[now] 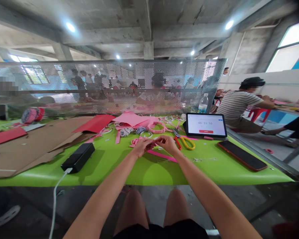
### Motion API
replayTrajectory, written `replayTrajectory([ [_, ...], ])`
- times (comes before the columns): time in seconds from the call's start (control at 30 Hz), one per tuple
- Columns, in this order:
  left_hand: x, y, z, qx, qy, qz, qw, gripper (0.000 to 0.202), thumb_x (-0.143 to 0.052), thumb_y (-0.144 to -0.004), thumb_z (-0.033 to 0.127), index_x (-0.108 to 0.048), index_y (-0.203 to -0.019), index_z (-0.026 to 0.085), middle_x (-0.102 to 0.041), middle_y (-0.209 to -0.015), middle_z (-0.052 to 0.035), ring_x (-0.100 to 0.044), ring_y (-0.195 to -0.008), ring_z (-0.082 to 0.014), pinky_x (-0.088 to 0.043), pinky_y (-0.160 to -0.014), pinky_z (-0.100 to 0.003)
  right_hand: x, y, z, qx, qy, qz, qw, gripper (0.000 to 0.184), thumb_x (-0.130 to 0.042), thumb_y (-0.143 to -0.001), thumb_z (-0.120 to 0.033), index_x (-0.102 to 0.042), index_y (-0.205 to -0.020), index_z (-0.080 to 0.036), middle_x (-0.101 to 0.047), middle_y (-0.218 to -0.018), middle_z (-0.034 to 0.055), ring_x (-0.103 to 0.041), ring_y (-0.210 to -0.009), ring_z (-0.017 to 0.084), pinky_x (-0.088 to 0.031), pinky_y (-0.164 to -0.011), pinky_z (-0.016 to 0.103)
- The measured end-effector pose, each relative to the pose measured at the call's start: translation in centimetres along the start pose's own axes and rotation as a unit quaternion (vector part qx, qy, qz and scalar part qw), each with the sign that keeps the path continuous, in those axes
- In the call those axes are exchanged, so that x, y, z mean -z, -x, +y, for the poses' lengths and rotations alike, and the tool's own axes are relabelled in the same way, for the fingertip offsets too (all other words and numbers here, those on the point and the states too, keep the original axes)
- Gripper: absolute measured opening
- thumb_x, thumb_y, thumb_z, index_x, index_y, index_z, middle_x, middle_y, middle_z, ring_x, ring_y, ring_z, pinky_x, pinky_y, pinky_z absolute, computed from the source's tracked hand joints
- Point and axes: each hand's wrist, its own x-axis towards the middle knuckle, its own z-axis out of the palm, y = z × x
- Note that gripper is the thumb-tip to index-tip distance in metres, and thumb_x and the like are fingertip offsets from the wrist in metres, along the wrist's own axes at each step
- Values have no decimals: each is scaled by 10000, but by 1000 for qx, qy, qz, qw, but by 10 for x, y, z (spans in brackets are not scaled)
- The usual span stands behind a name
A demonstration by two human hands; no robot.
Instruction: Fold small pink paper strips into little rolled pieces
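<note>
My left hand (142, 147) and my right hand (167, 143) meet above the lime-green table top (149, 172), their fingertips pinching a small thin piece, too small to name. A long pink strip (162, 156) lies under my hands. A crumpled pink paper scrap (136, 142) sits just left of my left hand. Red-and-yellow-handled scissors (184, 143) lie to the right of my right hand.
Farther back lie pink paper (132, 119), red card (96, 123), cardboard (40, 146) and a pink ring (159, 128). A tablet timer (206, 125), a phone (242, 155) and a power bank (77, 158) stand nearby. A perforated metal screen (107, 87) backs the table. A co-worker (239, 106) sits right.
</note>
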Motion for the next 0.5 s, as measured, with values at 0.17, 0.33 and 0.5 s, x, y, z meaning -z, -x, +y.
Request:
replayTrajectory([
  [0.17,3,-3,-4,7,-3,3,1000,196,-731,-662,219,-700,-822,109,-692,-732,-62,-610,-612,-114,-485,-641,-235,-1,-1,1,-7,-8,-1,1000,199,-640,-738,-346,-698,-789,-162,-676,-661,26,-505,-511,91,-370,-469,189],
  [0.33,6,-4,-4,14,-4,5,1000,206,-732,-659,194,-695,-838,99,-698,-753,-80,-634,-637,-130,-502,-676,-257,-1,-1,2,-15,-14,-5,1000,227,-630,-748,-359,-689,-815,-150,-688,-707,44,-532,-533,101,-393,-485,200],
  [0.5,3,-2,-3,10,-11,9,1000,184,-711,-685,190,-689,-849,108,-702,-755,-81,-641,-619,-133,-512,-664,-265,-2,-2,2,-20,1,-27,999,322,-597,-770,-447,-661,-859,-144,-682,-725,46,-560,-565,111,-398,-487,203],
])
